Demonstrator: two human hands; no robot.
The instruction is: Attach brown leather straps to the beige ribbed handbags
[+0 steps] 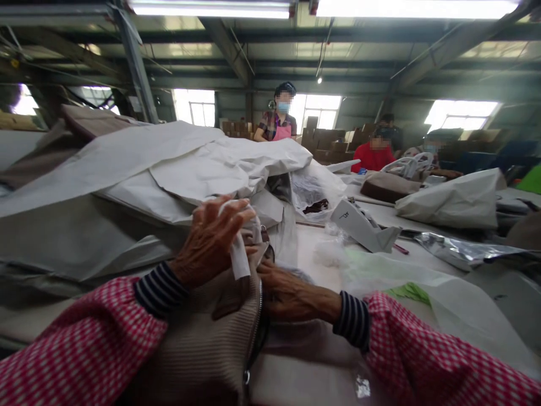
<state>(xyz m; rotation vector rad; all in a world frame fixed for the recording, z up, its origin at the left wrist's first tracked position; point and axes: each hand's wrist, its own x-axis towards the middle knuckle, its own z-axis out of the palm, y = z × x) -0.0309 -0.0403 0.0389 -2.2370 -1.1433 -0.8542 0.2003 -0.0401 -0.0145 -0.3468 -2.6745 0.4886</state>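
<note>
A taupe ribbed bag [198, 338] with a long zipper lies in front of me, its zipper side facing right. My left hand [215, 237] is over the bag's far end, fingers curled around a strip of white paper [240, 256] that hangs down between them. Low at the bag's right side, my right hand [287, 290] reaches to the zipped edge near the far corner; its fingertips are hidden behind the bag, so what it grips cannot be seen. A metal ring and strap end show just beyond the hands.
White sheets [190, 163] cover a high pile at the left and ahead. To the right are a clear plastic bag [315, 189], a white box [363, 225], silver foil packaging [469, 248] and translucent sheeting [460, 304]. Several people are beyond the table.
</note>
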